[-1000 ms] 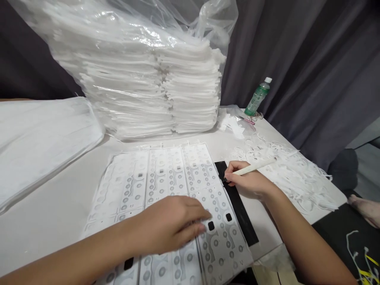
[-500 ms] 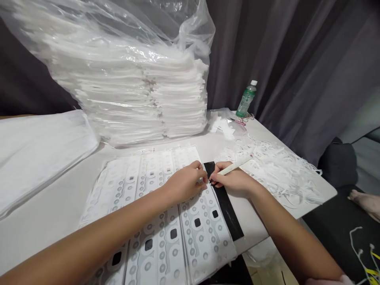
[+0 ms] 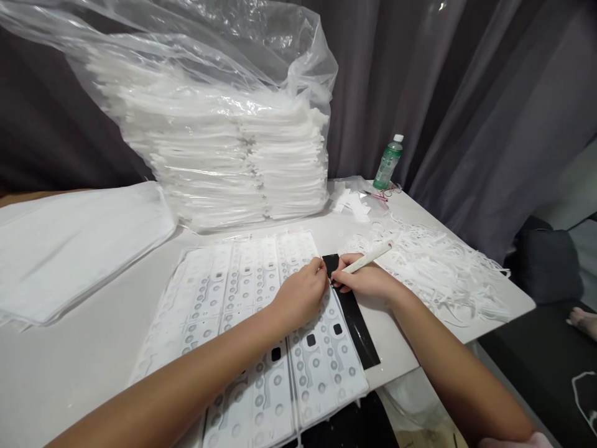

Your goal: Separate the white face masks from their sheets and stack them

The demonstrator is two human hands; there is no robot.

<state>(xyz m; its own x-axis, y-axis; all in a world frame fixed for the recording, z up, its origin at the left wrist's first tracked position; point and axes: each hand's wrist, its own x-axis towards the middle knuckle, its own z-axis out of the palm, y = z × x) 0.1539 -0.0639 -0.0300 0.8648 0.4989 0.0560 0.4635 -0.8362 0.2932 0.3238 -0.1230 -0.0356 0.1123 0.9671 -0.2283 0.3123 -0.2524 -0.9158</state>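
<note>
A white rubber keypad sheet [image 3: 242, 292] with rows of round buttons lies flat on the white table [image 3: 93, 348], over a black mat [image 3: 357, 323]. My left hand [image 3: 301, 295] rests on the sheet's right strip, fingers pinched at its right edge. My right hand [image 3: 368, 281] sits just beside it on the black mat and grips a white pen-like tool [image 3: 368, 258], its tip at the sheet's edge close to my left fingertips.
A big clear plastic bag of stacked white sheets [image 3: 224, 143] stands behind. A flat white pile [image 3: 79, 242] lies at the left. White trimmed strips [image 3: 438, 267] heap at the right, near a green bottle [image 3: 388, 163]. The table's edge runs at the right front.
My left hand moved from the lower middle of the sheet up to its right edge beside my right hand. The camera view shifted slightly; the right hand stayed put.
</note>
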